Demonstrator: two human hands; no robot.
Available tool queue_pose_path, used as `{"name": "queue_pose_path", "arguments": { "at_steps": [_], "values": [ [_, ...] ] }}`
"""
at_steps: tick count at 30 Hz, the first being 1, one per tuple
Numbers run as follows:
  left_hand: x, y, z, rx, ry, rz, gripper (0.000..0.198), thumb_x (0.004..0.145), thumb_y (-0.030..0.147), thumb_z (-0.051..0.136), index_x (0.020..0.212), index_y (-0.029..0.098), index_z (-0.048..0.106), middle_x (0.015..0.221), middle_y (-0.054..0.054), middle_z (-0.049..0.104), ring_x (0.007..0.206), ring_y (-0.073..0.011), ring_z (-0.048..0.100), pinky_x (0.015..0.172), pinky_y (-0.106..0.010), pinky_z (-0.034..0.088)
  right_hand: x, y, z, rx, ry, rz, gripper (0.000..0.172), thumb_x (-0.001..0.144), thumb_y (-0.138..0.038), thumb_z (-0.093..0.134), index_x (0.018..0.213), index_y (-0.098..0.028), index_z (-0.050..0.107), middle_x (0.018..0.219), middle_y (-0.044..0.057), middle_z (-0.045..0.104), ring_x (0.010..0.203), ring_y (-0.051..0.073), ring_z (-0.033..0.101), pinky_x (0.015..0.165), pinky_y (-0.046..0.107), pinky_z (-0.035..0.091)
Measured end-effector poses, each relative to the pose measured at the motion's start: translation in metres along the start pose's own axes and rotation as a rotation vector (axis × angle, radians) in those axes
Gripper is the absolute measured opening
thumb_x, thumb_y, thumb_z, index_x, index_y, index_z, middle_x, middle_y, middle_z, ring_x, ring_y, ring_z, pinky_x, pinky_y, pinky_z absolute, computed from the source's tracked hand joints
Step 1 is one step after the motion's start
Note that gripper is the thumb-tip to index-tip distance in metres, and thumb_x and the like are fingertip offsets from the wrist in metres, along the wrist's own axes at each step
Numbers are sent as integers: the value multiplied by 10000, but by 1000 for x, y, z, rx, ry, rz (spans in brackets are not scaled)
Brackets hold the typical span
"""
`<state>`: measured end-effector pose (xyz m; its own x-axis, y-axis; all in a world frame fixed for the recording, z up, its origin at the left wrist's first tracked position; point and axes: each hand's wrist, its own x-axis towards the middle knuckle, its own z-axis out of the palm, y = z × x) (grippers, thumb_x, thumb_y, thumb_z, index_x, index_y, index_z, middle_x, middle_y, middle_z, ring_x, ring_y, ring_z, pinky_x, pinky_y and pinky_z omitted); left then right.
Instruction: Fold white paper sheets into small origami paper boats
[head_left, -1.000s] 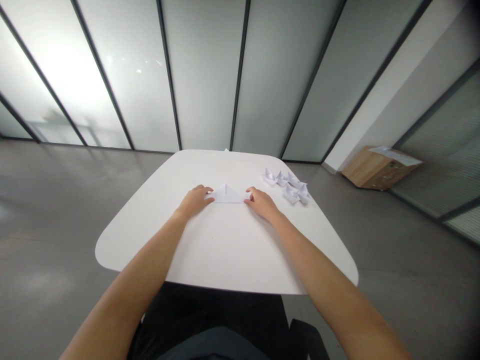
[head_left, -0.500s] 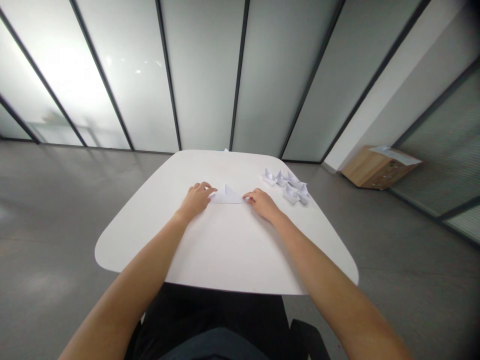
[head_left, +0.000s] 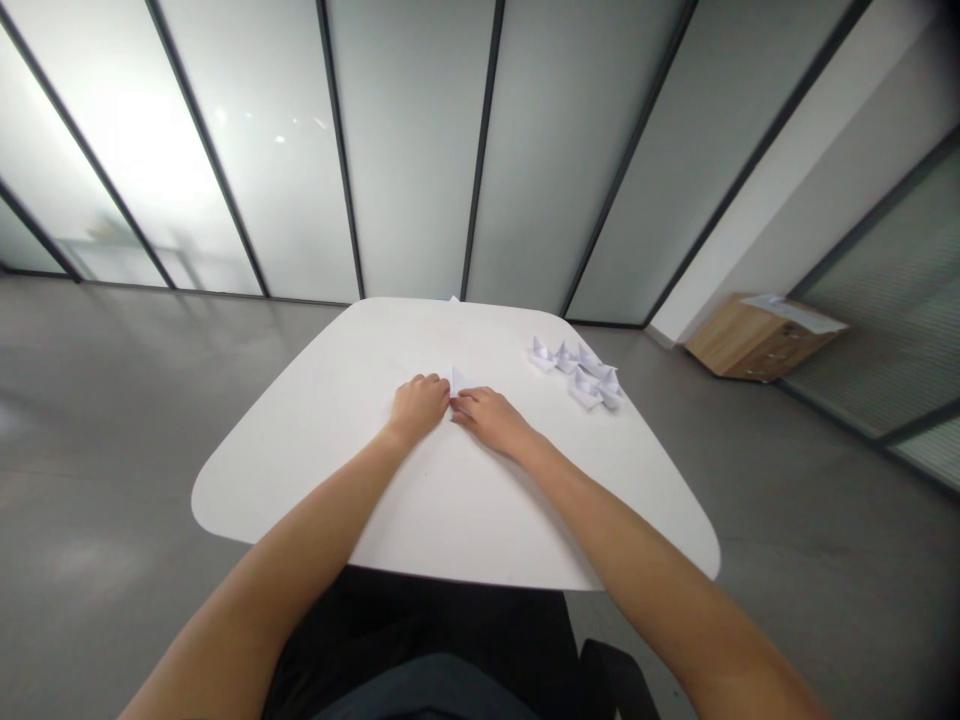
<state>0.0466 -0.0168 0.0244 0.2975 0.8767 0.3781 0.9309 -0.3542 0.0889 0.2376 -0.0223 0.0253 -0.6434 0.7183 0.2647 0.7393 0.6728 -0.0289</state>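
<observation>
Between my hands is a folded sheet of white paper (head_left: 458,380), and only its pointed top shows above my fingers. My left hand (head_left: 421,404) is closed on the paper's left side, its fingers curled. From the other side my right hand (head_left: 491,416) grips the paper with its fingertips, which meet those of my left hand near the middle. Most of the paper's lower part is hidden under both hands.
Several folded white paper boats (head_left: 576,372) stand grouped at the right edge of the white table (head_left: 450,520). A small white paper tip (head_left: 454,299) shows at the far edge. A wooden box (head_left: 761,338) sits on the floor at the right, near the frosted glass wall.
Both hands have come together from the triangle's outer corners to its middle. The flat, wide triangle of paper now shows only as a narrow peak.
</observation>
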Motion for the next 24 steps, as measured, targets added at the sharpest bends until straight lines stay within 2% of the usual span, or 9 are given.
{"name": "queue_pose_path", "arguments": {
  "at_steps": [5, 9, 13, 18, 21, 24],
  "values": [
    [0, -4, -1, -23, -43, -31, 282, 1014, 386, 500, 1106, 271, 740, 1105, -77, 708, 1039, -254, 644, 789, -334, 517, -3, 2, -3, 29, -69, 26, 395, 1061, -385, 482, 1393, -227, 625, 1420, 118, 628, 1316, 245, 577, 1094, 363, 435],
    [-1, -13, -4, -54, -98, -59, 276, 1014, 360, 511, 1146, 298, 746, 1163, -68, 711, 1077, -246, 652, 850, -334, 524, -7, 12, -7, 78, -102, 99, 362, 1037, -361, 514, 1354, -276, 666, 1456, 61, 620, 1343, 255, 575, 1104, 371, 441],
    [-4, -21, -5, -84, -106, -94, 278, 1016, 315, 506, 1147, 301, 751, 1181, -68, 716, 1088, -235, 663, 911, -334, 519, -12, 31, -13, 150, -88, 190, 315, 1021, -294, 510, 1205, -262, 764, 1314, 38, 719, 1259, 219, 645, 1084, 300, 439],
    [-7, -30, -3, -104, -78, -114, 283, 1010, 281, 503, 1147, 292, 751, 1163, -67, 731, 1085, -237, 673, 920, -335, 521, -16, 42, -21, 167, -86, 298, 299, 998, -305, 529, 979, -277, 826, 1071, 30, 804, 1037, 207, 721, 902, 254, 466],
    [-7, -31, -2, -99, -84, -128, 279, 1006, 283, 507, 1147, 296, 747, 1152, -69, 736, 1052, -246, 682, 886, -343, 528, -16, 41, -25, 145, -88, 327, 337, 988, -312, 517, 853, -249, 819, 856, 39, 799, 841, 194, 704, 765, 251, 431],
    [-7, -29, -2, -86, -89, -127, 289, 1016, 293, 488, 1169, 311, 732, 1144, -73, 731, 1032, -246, 680, 862, -344, 527, -17, 38, -25, 99, -62, 337, 360, 982, -294, 493, 820, -225, 807, 799, 49, 778, 767, 182, 673, 705, 259, 388]
  ]
}}
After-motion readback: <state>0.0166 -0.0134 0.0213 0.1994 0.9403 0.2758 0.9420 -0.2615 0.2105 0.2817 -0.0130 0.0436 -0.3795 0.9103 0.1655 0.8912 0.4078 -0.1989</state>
